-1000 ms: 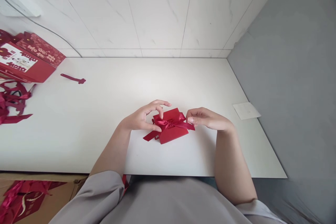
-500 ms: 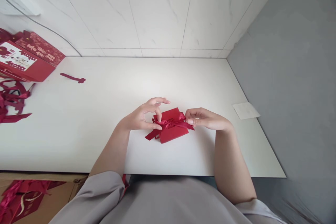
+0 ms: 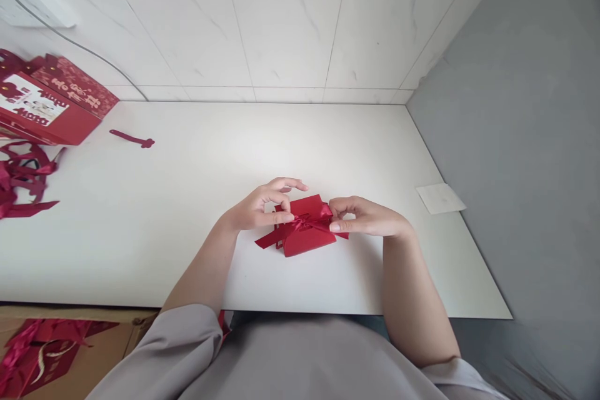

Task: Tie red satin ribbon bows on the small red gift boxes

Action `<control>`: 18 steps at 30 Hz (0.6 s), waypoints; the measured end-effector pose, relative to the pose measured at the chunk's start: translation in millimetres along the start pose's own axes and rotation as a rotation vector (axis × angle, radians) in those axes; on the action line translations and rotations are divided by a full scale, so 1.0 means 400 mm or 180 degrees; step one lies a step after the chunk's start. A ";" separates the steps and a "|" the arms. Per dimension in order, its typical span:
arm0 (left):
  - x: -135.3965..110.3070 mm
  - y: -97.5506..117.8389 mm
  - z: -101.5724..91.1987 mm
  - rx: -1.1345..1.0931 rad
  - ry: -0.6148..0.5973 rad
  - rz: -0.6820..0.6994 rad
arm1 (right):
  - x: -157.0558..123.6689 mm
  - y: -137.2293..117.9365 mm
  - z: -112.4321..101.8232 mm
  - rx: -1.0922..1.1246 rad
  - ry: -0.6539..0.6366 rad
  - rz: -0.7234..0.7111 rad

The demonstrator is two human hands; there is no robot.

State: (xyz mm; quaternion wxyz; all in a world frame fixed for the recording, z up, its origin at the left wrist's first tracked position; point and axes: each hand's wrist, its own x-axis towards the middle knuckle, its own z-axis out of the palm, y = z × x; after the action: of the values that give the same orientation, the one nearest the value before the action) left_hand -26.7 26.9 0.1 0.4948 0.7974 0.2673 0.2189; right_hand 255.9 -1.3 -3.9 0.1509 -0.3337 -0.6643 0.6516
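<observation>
A small red gift box [image 3: 307, 244] lies slightly askew on the white table, near its front edge. Tied across its top is a shiny red ribbon bow [image 3: 307, 220], whose loose tails stick out to both sides. From the left, my left hand [image 3: 262, 205] pinches the bow close to its knot between thumb and forefinger, other fingers raised. My right hand [image 3: 360, 215] is at the bow's right side, thumb and curled forefinger closed on the ribbon there. The fingers partly cover the bow's loops.
Red printed gift boxes [image 3: 75, 119] stand at the back left, beside a heap of dark red ribbons [image 3: 28, 178]. A dark red strip [image 3: 134, 139] lies nearby. At the right edge is a white card [image 3: 440, 198]. A cardboard box [image 3: 107, 350] with red items sits below left.
My left hand has shifted a little right, nearer the knot. My right thumb has moved slightly left and down over the ribbon. The box stays nearly in place.
</observation>
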 end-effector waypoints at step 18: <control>0.020 -0.032 0.051 -0.0029 0.0819 0.0147 | 0.007 0.005 0.013 0.0292 -0.0060 0.0231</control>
State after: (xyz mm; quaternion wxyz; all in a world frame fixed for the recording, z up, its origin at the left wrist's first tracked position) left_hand -10.8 23.1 -19.3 0.4550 0.7664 0.3090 0.3319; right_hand 251.2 -3.8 -7.2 0.1361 -0.3442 -0.6225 0.6895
